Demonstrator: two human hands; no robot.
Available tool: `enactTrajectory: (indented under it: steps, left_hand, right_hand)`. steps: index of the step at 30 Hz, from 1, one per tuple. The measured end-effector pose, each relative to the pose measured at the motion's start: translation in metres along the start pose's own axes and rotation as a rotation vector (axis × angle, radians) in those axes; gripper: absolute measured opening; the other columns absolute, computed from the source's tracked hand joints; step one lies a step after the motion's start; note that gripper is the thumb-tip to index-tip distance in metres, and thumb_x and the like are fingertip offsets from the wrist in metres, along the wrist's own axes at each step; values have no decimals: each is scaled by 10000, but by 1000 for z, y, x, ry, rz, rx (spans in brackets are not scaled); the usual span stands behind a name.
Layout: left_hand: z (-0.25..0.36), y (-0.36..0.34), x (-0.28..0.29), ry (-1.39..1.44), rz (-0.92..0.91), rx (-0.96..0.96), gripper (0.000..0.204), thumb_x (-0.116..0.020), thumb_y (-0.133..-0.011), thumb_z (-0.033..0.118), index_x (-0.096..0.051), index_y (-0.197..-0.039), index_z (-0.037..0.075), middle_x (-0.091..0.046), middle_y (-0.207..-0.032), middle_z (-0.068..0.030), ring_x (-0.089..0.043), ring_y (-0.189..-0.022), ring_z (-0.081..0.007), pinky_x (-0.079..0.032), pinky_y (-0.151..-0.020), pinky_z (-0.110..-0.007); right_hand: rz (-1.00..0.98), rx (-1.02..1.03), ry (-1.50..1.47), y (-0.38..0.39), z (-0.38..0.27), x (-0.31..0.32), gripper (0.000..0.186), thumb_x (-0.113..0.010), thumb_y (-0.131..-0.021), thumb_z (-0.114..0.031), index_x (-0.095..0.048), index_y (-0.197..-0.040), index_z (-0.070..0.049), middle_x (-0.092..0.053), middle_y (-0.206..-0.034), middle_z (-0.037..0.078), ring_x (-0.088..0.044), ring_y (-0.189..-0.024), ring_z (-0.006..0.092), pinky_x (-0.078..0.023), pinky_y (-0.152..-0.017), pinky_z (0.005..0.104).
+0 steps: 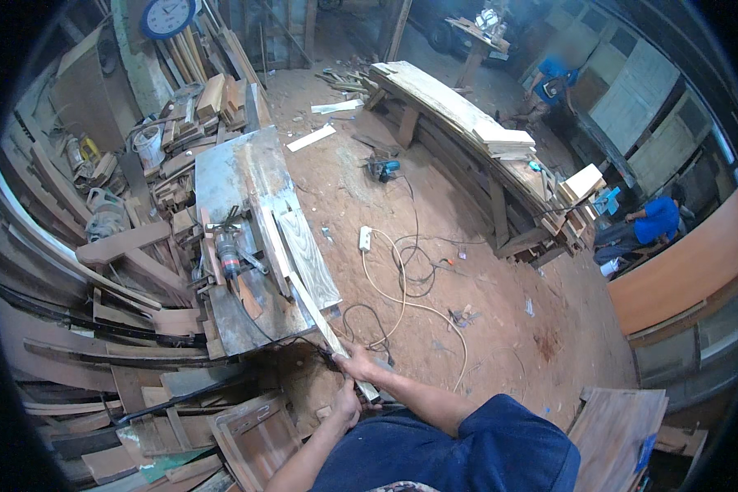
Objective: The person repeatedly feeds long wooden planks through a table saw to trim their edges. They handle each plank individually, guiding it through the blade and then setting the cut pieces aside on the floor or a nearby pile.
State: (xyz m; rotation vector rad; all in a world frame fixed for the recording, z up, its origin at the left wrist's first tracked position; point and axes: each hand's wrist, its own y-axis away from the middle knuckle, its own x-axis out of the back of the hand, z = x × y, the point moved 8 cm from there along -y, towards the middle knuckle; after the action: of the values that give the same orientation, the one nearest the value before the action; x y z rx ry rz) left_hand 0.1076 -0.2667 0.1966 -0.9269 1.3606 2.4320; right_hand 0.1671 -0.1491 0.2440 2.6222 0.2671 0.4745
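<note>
A long, narrow, pale wooden strip point(316, 316) slants from the edge of the low worktable point(221, 176) back to my body. My right hand point(354, 363) is closed round it a little short of its near end. Just below and to the left, my left hand point(347, 403) is closed against the same strip, its fingertips partly hidden. Beside the strip's far end, a wider grained board point(307, 254) lies on the worktable. A red and grey corded power tool point(228, 256) rests on the table's left part.
Stacked timber point(66, 353) crowds the left side. A white extension socket point(365, 239) and its looping cord lie on the sandy floor near a blue power tool point(383, 169). A long workbench point(443, 102) holds boards. Two people in blue shirts point(658, 220) are at the right.
</note>
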Motion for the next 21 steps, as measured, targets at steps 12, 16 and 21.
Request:
enactTrajectory:
  steps: [12,16,21]
  left_hand:
    - [31,13,-21,-40,126,-43,603,-273,-1049,585,-511,-1277,80,-684,-968,-118,-698,-746,-263,-622,-575,-416]
    - [33,-4,-25,3,109,-37,565,-276,-1064,530,-548,-1178,49,-682,-902,-126,-696,-698,-279,-627,-564,-407]
    - [38,-5,-31,-25,119,28,586,-264,-1062,528,-520,-1206,21,-681,-912,-152,-708,-724,-288,-631,-563,-408]
  right_hand:
    - [-65,-7,-81,-5,-32,1,539,-662,-925,-191,-530,-1403,20,-701,-1167,170,-639,-1057,194,-500,-946,345]
    - [-47,1,-34,-13,-18,7,540,-656,-927,-203,-529,-1396,32,-704,-1149,187,-644,-1047,200,-501,-940,347]
    - [-99,-150,86,-24,-29,21,566,-656,-920,-243,-522,-1425,-26,-710,-1138,202,-665,-1041,227,-507,-935,350]
